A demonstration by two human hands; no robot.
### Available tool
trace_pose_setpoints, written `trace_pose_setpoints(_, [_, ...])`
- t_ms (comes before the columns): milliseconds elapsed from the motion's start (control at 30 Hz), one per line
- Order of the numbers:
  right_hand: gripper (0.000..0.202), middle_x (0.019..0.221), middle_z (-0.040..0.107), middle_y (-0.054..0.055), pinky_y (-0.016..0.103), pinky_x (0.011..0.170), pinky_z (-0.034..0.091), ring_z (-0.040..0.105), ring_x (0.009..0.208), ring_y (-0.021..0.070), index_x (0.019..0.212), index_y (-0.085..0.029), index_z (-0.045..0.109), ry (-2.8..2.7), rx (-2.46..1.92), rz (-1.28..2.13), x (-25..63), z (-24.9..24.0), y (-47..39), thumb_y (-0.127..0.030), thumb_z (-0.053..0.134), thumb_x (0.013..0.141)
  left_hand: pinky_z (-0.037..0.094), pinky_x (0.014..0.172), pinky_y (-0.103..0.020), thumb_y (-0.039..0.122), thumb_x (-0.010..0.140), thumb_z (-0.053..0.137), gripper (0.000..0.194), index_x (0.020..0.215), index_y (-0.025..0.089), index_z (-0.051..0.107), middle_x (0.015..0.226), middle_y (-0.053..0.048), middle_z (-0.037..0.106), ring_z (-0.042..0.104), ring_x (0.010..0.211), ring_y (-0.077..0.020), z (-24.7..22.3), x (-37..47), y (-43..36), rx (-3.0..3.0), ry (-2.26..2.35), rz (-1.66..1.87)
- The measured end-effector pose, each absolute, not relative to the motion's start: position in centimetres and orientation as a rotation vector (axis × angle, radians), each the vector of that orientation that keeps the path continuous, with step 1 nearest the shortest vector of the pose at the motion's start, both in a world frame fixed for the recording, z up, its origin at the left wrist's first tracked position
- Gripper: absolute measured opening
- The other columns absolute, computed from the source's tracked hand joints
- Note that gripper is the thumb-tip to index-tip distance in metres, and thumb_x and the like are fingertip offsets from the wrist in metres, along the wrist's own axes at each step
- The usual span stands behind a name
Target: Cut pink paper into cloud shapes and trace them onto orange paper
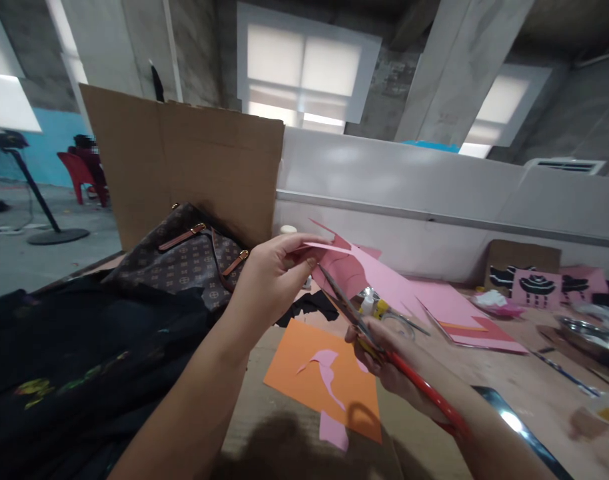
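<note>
Centrally, left hand point(279, 270) pinching pink paper point(382, 270), exact grip partly hidden | center-right, right hand point(395, 341) wrapped round scissors point(345, 304), partly covered | lower right, dark slab point(527, 433) cut off below

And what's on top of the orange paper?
A curvy pink cutout. A pink bit shows by the right hand, which hides one corner of the orange paper; anything there is covered.

Bright windows point(304, 63), dim room.
White glare shines on the phone point(512, 421), a soft shadow darkens the flat cardboard point(279, 435), and the edges look stretched.
</note>
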State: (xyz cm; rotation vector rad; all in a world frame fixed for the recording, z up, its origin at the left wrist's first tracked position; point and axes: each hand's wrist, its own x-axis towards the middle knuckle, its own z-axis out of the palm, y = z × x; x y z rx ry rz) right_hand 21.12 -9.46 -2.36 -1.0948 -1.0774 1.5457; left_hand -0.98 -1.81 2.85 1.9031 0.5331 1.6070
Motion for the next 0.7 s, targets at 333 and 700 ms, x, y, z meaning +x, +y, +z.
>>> trace_pose_setpoints(333, [0.031,0.075,0.053,0.002,0.022,0.052,0.037,0.045,0.066,0.0129,0.077,-0.02,0.067,-1.144,-1.283,1.61,20.5,-1.2,-10.0,-0.051,0.072,0.078,0.057,0.084,-0.023,0.012,0.084,0.066,0.02,0.1,0.015,0.077,0.099,-0.005,0.077,0.072,0.092,-0.016,2.8,-0.5,-1.5,1.874,0.495,1.608])
trace_pose_setpoints(700, [0.034,0.074,0.054,0.003,0.026,0.053,0.04,0.047,0.066,0.0153,0.077,-0.022,0.065,-1.374,-1.346,1.383,20.7,-1.7,-10.0,-0.054,0.061,0.088,0.056,0.083,-0.018,0.011,0.084,0.068,0.019,0.099,0.016,0.078,0.1,-0.003,0.078,0.072,0.092,-0.0131,2.8,-0.5,-1.5,1.83,0.439,1.566])
